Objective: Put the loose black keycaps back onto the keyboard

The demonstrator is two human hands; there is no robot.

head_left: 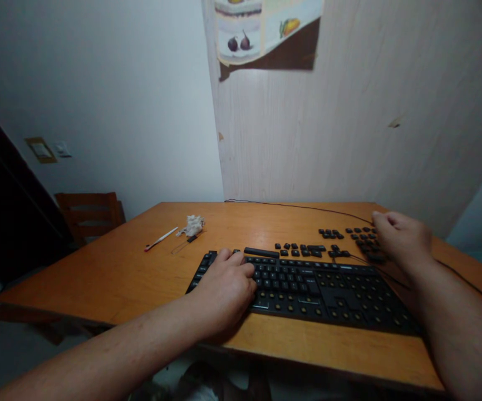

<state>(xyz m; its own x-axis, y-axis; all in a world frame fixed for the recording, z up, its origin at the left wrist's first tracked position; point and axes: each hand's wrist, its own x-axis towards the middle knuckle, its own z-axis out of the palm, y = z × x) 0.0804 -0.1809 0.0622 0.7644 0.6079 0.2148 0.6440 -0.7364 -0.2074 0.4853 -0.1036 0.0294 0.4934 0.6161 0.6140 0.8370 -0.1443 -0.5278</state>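
A black keyboard (328,292) lies near the front edge of the orange wooden table (119,267), with many keycaps removed from its right part. My left hand (226,289) rests on the keyboard's left end, fingers curled down on the keys. My right hand (399,236) is behind the keyboard's right end, fingers bent over a group of loose black keycaps (364,239). I cannot see whether it grips one. More loose keycaps (303,249) and a long space bar (261,252) lie in rows just behind the keyboard.
A crumpled white tissue (193,225), a thin white stick with a red tip (160,239) and a small wire tool (185,243) lie at the table's left rear. The keyboard cable (299,207) runs along the back edge. A wooden chair (88,214) stands at left.
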